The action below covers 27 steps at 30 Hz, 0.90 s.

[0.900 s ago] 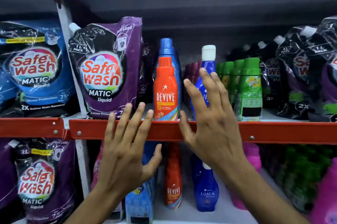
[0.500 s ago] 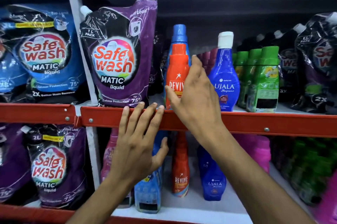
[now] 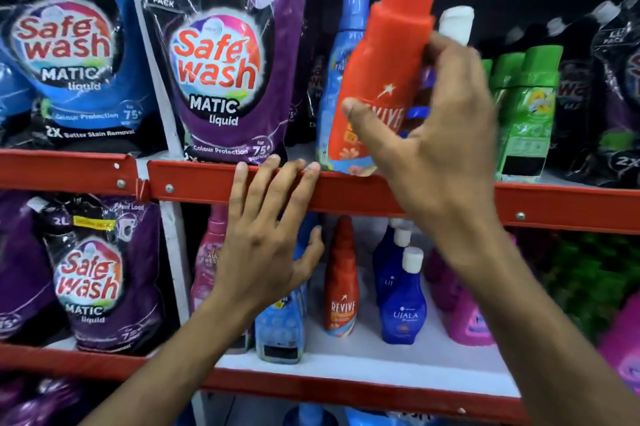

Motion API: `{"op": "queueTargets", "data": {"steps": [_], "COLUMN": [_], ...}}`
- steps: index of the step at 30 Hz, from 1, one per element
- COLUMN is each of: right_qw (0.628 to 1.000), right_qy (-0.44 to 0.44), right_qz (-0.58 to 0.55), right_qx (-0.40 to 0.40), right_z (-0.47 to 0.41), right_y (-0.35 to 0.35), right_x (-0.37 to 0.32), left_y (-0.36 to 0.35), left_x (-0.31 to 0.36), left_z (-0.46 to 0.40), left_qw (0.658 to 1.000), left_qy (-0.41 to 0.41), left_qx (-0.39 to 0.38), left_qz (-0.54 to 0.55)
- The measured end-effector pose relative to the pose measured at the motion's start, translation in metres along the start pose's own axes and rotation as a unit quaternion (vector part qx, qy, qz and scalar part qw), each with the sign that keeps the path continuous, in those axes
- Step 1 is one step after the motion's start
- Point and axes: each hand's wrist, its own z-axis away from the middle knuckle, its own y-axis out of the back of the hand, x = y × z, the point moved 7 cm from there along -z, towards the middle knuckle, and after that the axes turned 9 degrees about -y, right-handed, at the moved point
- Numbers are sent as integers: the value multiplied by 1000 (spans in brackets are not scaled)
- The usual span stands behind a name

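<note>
The purple Safe wash pouch (image 3: 221,55) stands sealed on the upper shelf, just above the fingertips (image 3: 273,160) of the left hand (image 3: 266,238). A blue Safe wash pouch (image 3: 69,44) is seen further to their left. The orange Revive bottle (image 3: 384,72), capped and opaque so that its fill cannot be told, is gripped by the right hand (image 3: 440,134), the thumb laid across the label and the fingers curled round the far side. It is held tilted, its base at the red shelf edge (image 3: 346,193), just right of the left fingertips; contact there cannot be told. A light blue bottle (image 3: 346,44) stands just behind it, and green bottles (image 3: 526,103) beyond the right knuckles. The left hand is spread, its straight fingertips laid on the shelf edge. Dark open room is left above the caps, and the bare lower shelf board (image 3: 363,356) shows below the left thumb.
</note>
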Motion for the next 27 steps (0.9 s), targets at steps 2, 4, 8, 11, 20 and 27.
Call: {"op": "queueTargets", "data": {"steps": [2, 4, 8, 11, 20, 27], "right_qw": [998, 989, 965, 956, 933, 918], "right_qy": [-2, -27, -106, -147, -227, -261], "right_qz": [-40, -82, -116, -76, 53, 62], "right_qx": [-46, -119, -212, -244, -275, -294], "right_z": [15, 36, 89, 126, 197, 213], "right_y": [16, 24, 16, -1, -74, -96], "right_x": [1, 10, 46, 81, 183, 202], "left_y": [0, 0, 0, 1, 7, 8], "left_x": [0, -1, -1, 0, 0, 1], "left_z": [1, 1, 0, -1, -3, -3], "left_qw": [1000, 1000, 1000, 999, 995, 994], "left_qy": [0, 4, 19, 30, 47, 52], "left_qx": [4, 5, 6, 11, 20, 13], "left_qz": [7, 14, 19, 30, 80, 92]}}
